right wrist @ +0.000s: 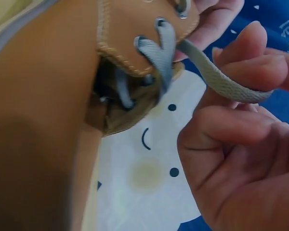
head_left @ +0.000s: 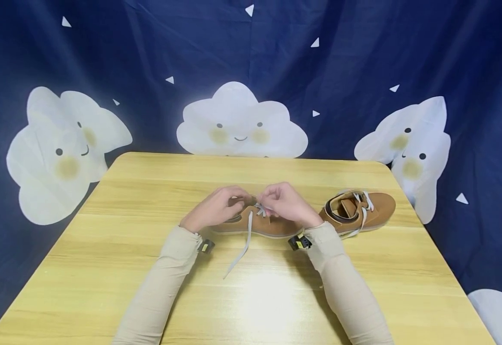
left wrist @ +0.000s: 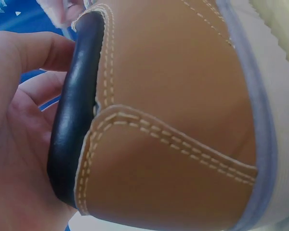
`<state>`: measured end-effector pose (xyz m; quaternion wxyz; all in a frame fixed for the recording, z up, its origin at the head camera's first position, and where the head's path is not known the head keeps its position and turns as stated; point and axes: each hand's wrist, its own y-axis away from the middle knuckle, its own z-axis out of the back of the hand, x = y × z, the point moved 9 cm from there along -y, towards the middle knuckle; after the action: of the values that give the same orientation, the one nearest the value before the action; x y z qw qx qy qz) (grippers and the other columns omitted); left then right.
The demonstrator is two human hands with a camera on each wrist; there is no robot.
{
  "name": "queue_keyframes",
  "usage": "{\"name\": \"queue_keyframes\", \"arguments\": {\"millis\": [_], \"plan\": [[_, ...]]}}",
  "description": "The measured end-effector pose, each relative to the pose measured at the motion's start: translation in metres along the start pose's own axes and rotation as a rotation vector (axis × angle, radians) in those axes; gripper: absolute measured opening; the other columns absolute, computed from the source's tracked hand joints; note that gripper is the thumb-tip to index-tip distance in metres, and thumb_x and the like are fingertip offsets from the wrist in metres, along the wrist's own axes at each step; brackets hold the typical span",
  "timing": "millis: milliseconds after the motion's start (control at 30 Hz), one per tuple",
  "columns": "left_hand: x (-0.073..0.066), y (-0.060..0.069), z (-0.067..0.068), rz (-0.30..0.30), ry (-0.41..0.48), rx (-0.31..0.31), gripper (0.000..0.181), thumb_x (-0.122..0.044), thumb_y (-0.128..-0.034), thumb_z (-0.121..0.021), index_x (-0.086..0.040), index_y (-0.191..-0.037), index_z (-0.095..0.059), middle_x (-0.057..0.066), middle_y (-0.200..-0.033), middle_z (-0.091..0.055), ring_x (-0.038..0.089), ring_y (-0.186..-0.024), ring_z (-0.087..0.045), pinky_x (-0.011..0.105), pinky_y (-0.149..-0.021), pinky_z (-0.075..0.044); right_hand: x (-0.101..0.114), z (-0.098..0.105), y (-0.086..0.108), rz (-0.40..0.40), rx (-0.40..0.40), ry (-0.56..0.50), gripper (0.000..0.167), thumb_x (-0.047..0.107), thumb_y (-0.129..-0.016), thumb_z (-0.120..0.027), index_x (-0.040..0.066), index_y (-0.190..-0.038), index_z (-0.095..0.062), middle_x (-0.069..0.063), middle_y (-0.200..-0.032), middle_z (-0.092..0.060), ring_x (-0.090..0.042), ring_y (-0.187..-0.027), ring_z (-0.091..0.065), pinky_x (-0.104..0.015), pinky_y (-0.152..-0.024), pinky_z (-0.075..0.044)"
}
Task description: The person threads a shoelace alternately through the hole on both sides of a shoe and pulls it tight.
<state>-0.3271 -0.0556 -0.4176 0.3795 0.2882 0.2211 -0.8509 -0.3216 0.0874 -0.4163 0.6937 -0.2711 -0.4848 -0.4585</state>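
A brown lace-up shoe with a dark padded collar lies on the table between both hands. My left hand is at its ankle opening, fingers bent behind the collar and reaching to the eyelet flap; its fingertips are partly hidden. My right hand holds a flat grey shoelace between its bent fingers, just above the eyelets. That lace comes out of the upper part of the lacing, where crossed strands pass through metal-rimmed eyelets. The other lace end hangs over the shoe's near side onto the table.
A second brown shoe with grey laces stands to the right, its toe pointing right, partly behind my right wrist. The wooden table reaches back to a dark blue curtain printed with white clouds.
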Motion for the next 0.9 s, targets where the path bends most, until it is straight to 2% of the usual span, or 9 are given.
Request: {"name": "queue_keyframes", "arguments": {"millis": [167,367,500,733,900], "plan": [[0.002,0.000,-0.001,0.010,0.033,0.008,0.028,-0.010,-0.1003,-0.056,-0.009,-0.124,-0.072,0.007,-0.127,-0.072,0.024,-0.122,-0.070,0.034,-0.102,-0.058,-0.009,-0.008,-0.001,-0.038,0.038,-0.001,0.025,0.014,-0.100,-0.060,-0.004,-0.087,-0.070,0.001,-0.056,-0.055,-0.010,-0.049,-0.043,-0.023,-0.050,-0.039],[0.000,0.000,-0.001,0.000,0.055,0.018,0.028,-0.009,-0.1000,-0.057,-0.010,-0.125,-0.071,0.006,-0.129,-0.071,0.023,-0.125,-0.068,0.032,-0.103,-0.057,-0.015,-0.009,-0.004,-0.072,0.002,-0.001,0.025,0.014,-0.100,-0.061,-0.003,-0.085,-0.071,0.003,-0.054,-0.055,-0.010,-0.048,-0.042,-0.022,-0.049,-0.037],[-0.001,0.001,-0.001,0.002,0.056,0.026,0.029,-0.009,-0.0999,-0.057,-0.010,-0.125,-0.071,0.006,-0.129,-0.071,0.023,-0.125,-0.068,0.033,-0.104,-0.057,-0.015,-0.011,-0.008,-0.045,-0.018,0.016,0.024,0.011,-0.101,-0.061,-0.003,-0.084,-0.071,0.001,-0.055,-0.057,-0.010,-0.050,-0.046,-0.022,-0.049,-0.039],[-0.001,0.000,-0.003,-0.002,0.072,0.046,0.028,-0.009,-0.0997,-0.057,-0.008,-0.125,-0.069,0.007,-0.127,-0.070,0.024,-0.124,-0.068,0.035,-0.104,-0.056,-0.011,-0.009,-0.008,-0.006,-0.080,0.133,0.026,0.010,-0.100,-0.060,0.002,-0.080,-0.073,-0.001,-0.054,-0.059,-0.007,-0.044,-0.042,-0.021,-0.043,-0.037],[0.007,0.000,-0.006,0.055,0.079,0.082,0.040,-0.014,-0.1001,-0.057,-0.009,-0.139,-0.060,0.009,-0.140,-0.065,0.024,-0.132,-0.063,0.039,-0.108,-0.054,-0.010,-0.011,-0.006,-0.033,-0.091,0.138,0.027,0.012,-0.101,-0.060,0.002,-0.082,-0.076,0.000,-0.055,-0.061,-0.008,-0.043,-0.046,-0.022,-0.042,-0.039]]}}
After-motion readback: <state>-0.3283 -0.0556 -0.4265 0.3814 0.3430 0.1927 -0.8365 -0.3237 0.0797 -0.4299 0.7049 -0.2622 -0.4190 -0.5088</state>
